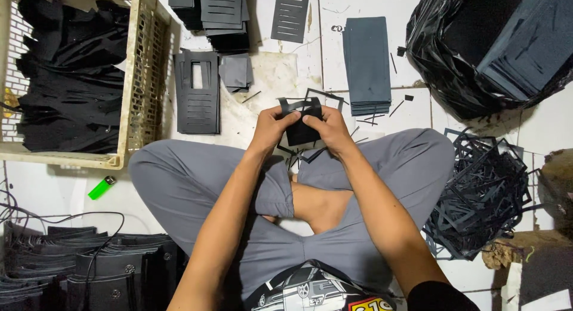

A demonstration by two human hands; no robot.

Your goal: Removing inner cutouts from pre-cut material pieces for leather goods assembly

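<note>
My left hand (270, 127) and my right hand (332, 129) grip the same black die-cut sheet piece (301, 131) from either side, above my crossed legs. A thin black frame strip (325, 96) sticks out from the piece at its upper right. I sit cross-legged on a white tiled floor in grey trousers.
A cream plastic crate (138, 78) of black pieces stands at the left. Slotted black cut-outs (197, 93) and a dark sheet stack (366, 63) lie ahead. A black bag (477, 54) is at top right, a scrap-frame pile (483, 191) at right, a green lighter (102, 187) and stacked black parts (89, 269) at left.
</note>
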